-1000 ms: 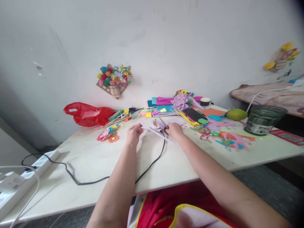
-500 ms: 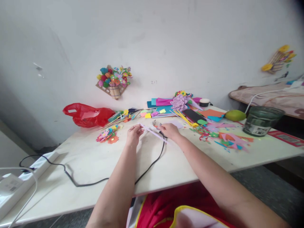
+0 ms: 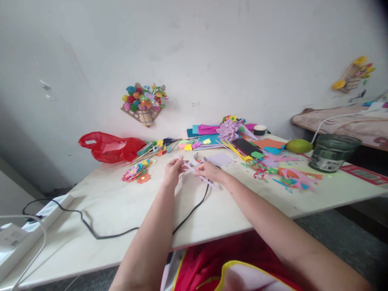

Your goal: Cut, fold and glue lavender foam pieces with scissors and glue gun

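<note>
A thin lilac strip [image 3: 189, 166], seemingly foam or paper, slants across the space between my hands. My left hand [image 3: 173, 170] pinches its upper left end. Further along it, the fingers of my right hand [image 3: 208, 171] are closed on the strip, and its loose end [image 3: 214, 186] sticks out below them. Just behind the right hand lies a small device with a metal tip [image 3: 196, 157], mostly hidden, with a black cord [image 3: 194, 211] running from that spot toward the table's front edge. A lilac sheet [image 3: 221, 159] rests flat beyond the right hand.
Foam flowers [image 3: 136, 173] and a red plastic bag [image 3: 113, 148] lie to the left. A phone [image 3: 245, 147], coloured scraps [image 3: 291, 178], a green fruit [image 3: 298, 146] and a dark glass jar [image 3: 333, 153] stand or lie right. A power strip [image 3: 36, 226] sits at the left edge.
My right hand has moved left and slightly down, away from the device on the cord, and has closed on the lilac strip. My left hand keeps its hold on the strip's end.
</note>
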Tool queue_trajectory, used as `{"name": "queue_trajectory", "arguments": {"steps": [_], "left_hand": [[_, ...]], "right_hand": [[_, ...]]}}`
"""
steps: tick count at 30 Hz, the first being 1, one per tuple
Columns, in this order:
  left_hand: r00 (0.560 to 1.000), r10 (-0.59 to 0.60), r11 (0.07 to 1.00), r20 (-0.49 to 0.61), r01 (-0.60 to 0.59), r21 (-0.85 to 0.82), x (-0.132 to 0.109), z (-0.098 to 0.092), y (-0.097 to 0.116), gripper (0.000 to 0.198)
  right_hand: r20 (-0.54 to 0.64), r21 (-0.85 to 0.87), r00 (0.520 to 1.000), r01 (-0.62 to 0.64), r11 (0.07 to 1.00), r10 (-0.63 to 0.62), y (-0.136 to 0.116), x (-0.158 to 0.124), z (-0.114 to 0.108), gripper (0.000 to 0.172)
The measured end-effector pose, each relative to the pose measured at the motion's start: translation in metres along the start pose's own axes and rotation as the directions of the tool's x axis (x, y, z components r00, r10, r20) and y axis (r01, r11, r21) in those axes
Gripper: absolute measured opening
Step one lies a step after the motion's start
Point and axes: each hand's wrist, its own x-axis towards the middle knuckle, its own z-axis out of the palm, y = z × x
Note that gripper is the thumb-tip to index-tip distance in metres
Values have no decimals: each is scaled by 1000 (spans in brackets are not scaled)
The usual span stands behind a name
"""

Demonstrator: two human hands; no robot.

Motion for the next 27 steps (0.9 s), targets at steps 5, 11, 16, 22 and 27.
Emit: {"name": "queue_trajectory", "arguments": {"steps": [5,11,16,22,27], "left_hand": [[997,-18,995,75,11,100,0,2,-3,32],[995,15,1000,-101,-13,23,4,-8,-1,30],[969,7,998,-249,-21,-56,11,-20,0,26],[946,-16,995,-325,-19,-102,15,-25,1,24],[931,-31,986,-363,-31,-165,14,-28,5,22]], "right_hand": [[-5,19,1000,2,1000,-2,2,1,1,24],[-6,-37,1000,29,999,-29,1,-1,-6,25],[-9,-62,997,71,996,-71,-1,-4,-12,25],[-10,-58,995,94,994,-94,-1,-6,-18,21],[-73,-43,988,131,990,-134,-3,-13,-31,25]]}}
